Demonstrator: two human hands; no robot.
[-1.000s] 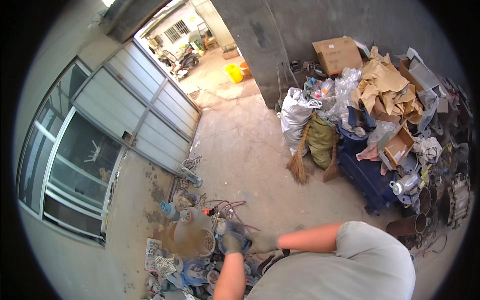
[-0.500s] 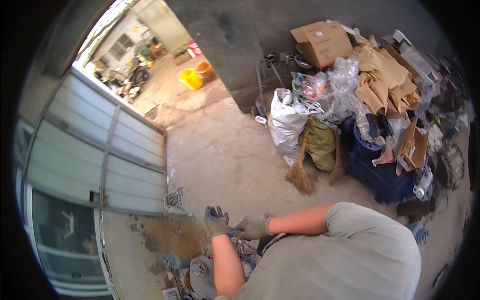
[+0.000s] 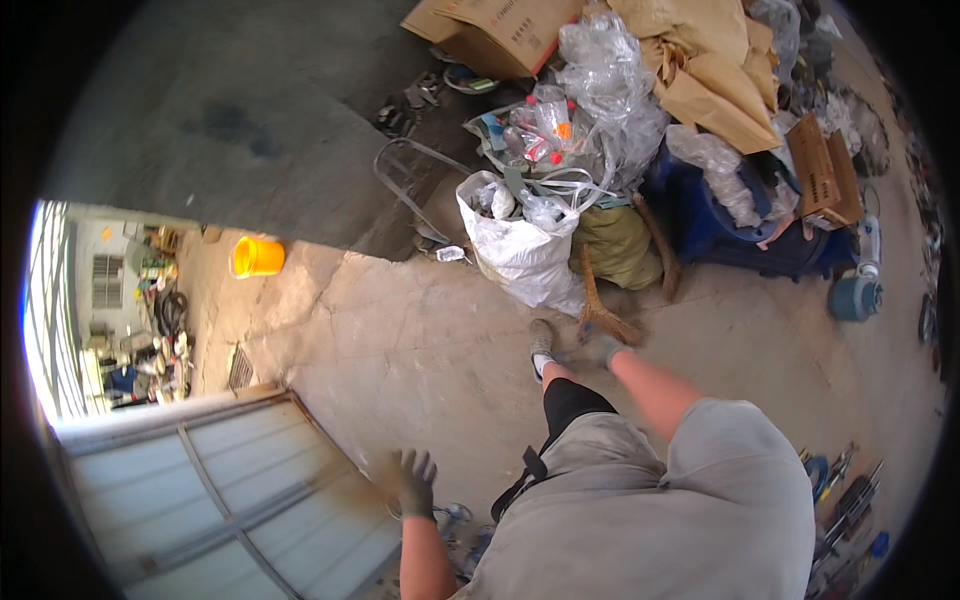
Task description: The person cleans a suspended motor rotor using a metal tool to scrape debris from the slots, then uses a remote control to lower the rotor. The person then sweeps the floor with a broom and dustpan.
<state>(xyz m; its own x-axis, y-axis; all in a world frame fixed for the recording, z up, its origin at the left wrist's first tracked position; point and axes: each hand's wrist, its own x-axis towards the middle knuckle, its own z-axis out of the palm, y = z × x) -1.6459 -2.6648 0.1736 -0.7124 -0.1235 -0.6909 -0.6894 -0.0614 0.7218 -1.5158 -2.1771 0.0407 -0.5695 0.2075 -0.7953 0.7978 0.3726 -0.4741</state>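
Note:
My left hand point(image 3: 412, 482), in a grey work glove, is raised near the metal door point(image 3: 250, 500), its fingers spread and holding nothing. Out in front, my gloved right hand point(image 3: 602, 348) is smeared by motion, and its fingers cannot be made out. It is nearest to a straw broom point(image 3: 608, 322) leaning by a white woven sack point(image 3: 520, 255) stuffed with plastic waste. Whether it touches the broom I cannot tell. An olive sack point(image 3: 618, 250) stands just behind the broom, with a second brown broom point(image 3: 660, 255) to its right.
Clear plastic bottles point(image 3: 540, 130), plastic film and brown paper point(image 3: 705, 70) are heaped beyond the sacks. A blue barrel point(image 3: 700, 215) stands at the right, with a blue-green motor-like part point(image 3: 852, 298) beside it. Tools point(image 3: 850, 510) lie lower right. A yellow bucket point(image 3: 257, 257) is outside the doorway.
My hands, together before, have come apart; the right has reached forward toward the broom and the left has opened out. The view has turned right and nearer the sacks.

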